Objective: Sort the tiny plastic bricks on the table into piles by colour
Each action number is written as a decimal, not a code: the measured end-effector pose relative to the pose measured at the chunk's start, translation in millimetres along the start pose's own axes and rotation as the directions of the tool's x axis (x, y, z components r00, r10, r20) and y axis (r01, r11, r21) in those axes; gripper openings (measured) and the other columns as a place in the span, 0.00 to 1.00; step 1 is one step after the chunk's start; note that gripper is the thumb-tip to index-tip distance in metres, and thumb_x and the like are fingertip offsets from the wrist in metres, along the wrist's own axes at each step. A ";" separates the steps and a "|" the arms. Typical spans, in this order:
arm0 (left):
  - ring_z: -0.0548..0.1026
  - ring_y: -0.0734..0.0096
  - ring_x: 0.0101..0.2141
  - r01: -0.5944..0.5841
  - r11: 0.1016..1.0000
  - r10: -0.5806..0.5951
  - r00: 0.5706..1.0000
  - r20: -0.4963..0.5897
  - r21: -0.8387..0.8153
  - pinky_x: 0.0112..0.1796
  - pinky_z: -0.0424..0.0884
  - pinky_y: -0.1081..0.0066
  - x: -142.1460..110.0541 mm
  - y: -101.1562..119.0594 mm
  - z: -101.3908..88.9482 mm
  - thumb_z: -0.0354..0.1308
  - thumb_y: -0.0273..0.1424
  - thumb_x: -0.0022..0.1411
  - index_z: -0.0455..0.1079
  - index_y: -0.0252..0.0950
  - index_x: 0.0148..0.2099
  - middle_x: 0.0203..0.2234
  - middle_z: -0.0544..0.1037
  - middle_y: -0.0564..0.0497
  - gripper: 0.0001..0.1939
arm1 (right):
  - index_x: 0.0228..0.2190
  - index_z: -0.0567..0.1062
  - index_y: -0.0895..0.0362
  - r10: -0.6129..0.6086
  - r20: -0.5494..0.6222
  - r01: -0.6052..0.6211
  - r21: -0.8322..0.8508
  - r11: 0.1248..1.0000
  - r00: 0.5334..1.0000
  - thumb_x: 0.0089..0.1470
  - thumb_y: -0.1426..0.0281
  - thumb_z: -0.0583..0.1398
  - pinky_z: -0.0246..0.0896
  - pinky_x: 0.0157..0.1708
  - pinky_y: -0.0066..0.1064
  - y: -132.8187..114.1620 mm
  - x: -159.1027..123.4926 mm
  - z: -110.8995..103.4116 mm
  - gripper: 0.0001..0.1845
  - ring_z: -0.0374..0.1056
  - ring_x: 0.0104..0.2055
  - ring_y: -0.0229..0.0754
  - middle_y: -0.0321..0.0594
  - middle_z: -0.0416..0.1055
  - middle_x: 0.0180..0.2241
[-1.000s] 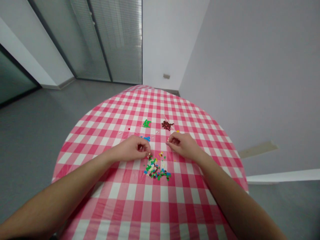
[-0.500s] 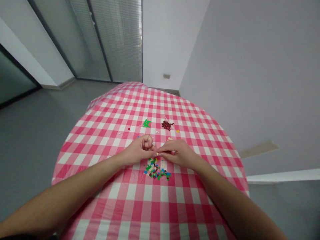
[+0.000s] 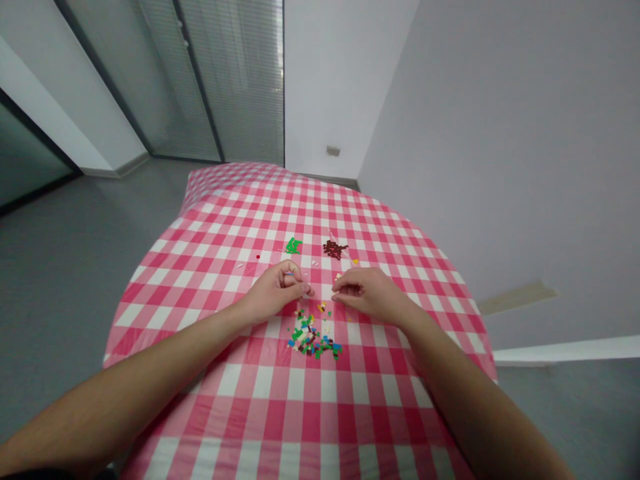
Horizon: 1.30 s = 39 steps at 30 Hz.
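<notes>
A mixed pile of small toy building bricks (image 3: 310,337) in green, blue, white, brown and yellow lies close in front of me. My left hand (image 3: 277,288) hovers just beyond it on the left, fingers curled and thumb pressed against them; anything pinched there is too small to make out. Across a narrow gap is my right hand (image 3: 367,293), its thumb and fingertips slightly apart with nothing visible between them. Between the hands and the pile sits a little yellow, white and dark cluster of bricks (image 3: 323,307). A few pale bricks (image 3: 339,276) show behind my right fingers.
Farther back lie a heap of green bricks (image 3: 293,246) and a heap of dark brown bricks (image 3: 334,249). A single red brick (image 3: 258,257) and a yellow brick (image 3: 355,261) rest apart. A pink-and-white checked tablecloth (image 3: 240,413) covers the round table, near a wall (image 3: 525,167).
My hands have separated from where they met over the pile; the right moved right, the left slightly back. The small yellow, white and dark cluster now shows on the cloth between them.
</notes>
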<state>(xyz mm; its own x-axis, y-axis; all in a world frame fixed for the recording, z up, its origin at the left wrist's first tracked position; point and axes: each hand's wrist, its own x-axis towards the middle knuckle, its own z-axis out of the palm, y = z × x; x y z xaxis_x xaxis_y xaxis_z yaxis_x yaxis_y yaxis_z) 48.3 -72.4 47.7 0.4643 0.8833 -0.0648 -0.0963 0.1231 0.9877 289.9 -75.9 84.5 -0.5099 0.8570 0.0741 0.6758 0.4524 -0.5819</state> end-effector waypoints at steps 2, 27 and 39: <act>0.78 0.73 0.30 -0.029 0.999 0.031 0.999 -0.035 0.039 0.33 0.69 0.71 1.8 3.0 -4.2 0.67 0.33 0.57 0.61 0.37 0.37 0.26 0.80 0.54 0.16 | 0.31 0.82 0.56 0.106 0.035 -0.103 -0.065 0.992 0.994 0.53 0.72 0.66 0.63 0.32 0.29 11.9 1.0 -8.9 0.02 0.74 0.31 0.41 0.41 0.81 0.30; 0.78 0.67 0.36 -0.286 0.691 0.015 0.924 0.383 0.664 0.41 0.70 0.66 -2.6 16.7 -24.8 0.60 0.25 0.60 0.79 0.36 0.37 0.34 0.83 0.48 0.06 | 0.28 0.80 0.56 0.276 0.094 -0.270 -0.073 0.960 0.957 0.53 0.69 0.63 0.60 0.28 0.30 51.4 7.0 -8.4 0.06 0.71 0.28 0.40 0.40 0.79 0.27; 0.77 0.66 0.38 -0.482 0.553 0.081 0.843 0.532 0.680 0.43 0.69 0.66 -3.7 10.9 -16.3 0.54 0.19 0.62 0.81 0.39 0.45 0.35 0.83 0.48 0.17 | 0.29 0.79 0.57 0.291 0.069 -0.280 -0.133 0.951 0.954 0.55 0.69 0.62 0.58 0.29 0.31 48.4 8.5 -8.9 0.07 0.71 0.30 0.41 0.41 0.79 0.29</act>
<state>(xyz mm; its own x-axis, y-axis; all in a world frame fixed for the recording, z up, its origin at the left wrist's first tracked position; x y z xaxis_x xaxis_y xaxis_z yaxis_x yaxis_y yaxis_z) 31.2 -66.9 56.4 0.8517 0.5143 0.1010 0.3216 -0.6650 0.6741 323.0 -44.6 64.2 -0.3268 0.9323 -0.1549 0.8562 0.2226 -0.4663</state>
